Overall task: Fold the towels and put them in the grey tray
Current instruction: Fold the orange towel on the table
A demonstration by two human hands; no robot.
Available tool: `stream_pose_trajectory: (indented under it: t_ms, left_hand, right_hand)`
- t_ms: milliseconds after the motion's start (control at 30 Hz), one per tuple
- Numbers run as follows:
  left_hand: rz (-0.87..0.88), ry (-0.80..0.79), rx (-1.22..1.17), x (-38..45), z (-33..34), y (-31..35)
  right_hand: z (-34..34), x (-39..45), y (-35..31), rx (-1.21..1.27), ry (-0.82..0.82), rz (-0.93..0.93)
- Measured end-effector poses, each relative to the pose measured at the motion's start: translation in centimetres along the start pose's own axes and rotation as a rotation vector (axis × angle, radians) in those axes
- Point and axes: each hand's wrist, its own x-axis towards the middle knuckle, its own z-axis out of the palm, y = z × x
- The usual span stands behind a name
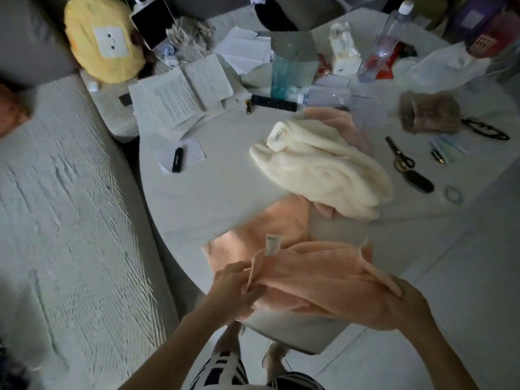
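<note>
A peach towel (306, 266) with a white label lies over the near edge of the white round table (202, 192). My left hand (235, 285) pinches its left corner by the label. My right hand (394, 302) grips the towel's right end, fingers curled round the cloth. A crumpled cream towel (323, 167) sits in the middle of the table, with another pink towel (334, 119) partly hidden beneath it. No grey tray is in view.
Papers (180, 99), a remote (274, 103), bottles (385, 43), scissors (399, 156), glasses (485, 128), a black lighter (177, 160) and a furry pouch (430, 112) clutter the far table. A sofa (70, 220) with a yellow plush (104, 40) stands left. Tiled floor lies right.
</note>
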Motion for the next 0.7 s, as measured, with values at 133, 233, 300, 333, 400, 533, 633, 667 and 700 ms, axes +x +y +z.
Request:
stream_pose_trajectory:
  t_ms: [133, 233, 300, 333, 400, 533, 633, 667, 700]
  left_hand:
    - [-0.031, 0.046, 0.086, -3.0, 4.4, 0.4]
    - [-0.06, 0.106, -0.437, -5.5, 5.8, 1.7]
    - [-0.21, 0.182, -0.773, -7.2, 5.8, 2.5]
    - [-0.232, 0.249, -0.855, -7.9, 5.6, 2.5]
    - [-0.18, 0.375, -1.005, -8.7, 5.2, 2.2]
    - [-0.333, 0.614, -1.154, -8.1, 4.0, 1.6]
    - [-0.493, 0.597, -0.938, -6.4, 3.9, 0.9]
    - [-0.497, 0.585, -0.905, -5.9, 3.7, 0.6]
    - [-0.491, 0.587, -0.893, -5.4, 3.4, 0.5]
  right_hand:
    - [0.3, -0.4, 0.2, 0.14, -0.003, -0.127]
    - [0.6, -0.4, -2.2, 0.409, 0.001, -0.126]
    - [0.2, -0.5, -3.7, 0.536, 0.002, -0.142]
    - [-0.2, -0.3, -4.3, 0.605, 0.0, -0.146]
    - [-0.9, 0.0, -5.0, 0.724, -0.069, -0.162]
    - [0.5, 2.0, -6.6, 0.178, -0.119, -0.205]
    - [3.2, 2.1, -7.4, -0.126, -0.251, -0.308]
    - [4.0, 2.3, -7.3, -0.205, -0.261, -0.33]
    - [4.5, 2.4, -7.4, -0.247, -0.245, -0.347]
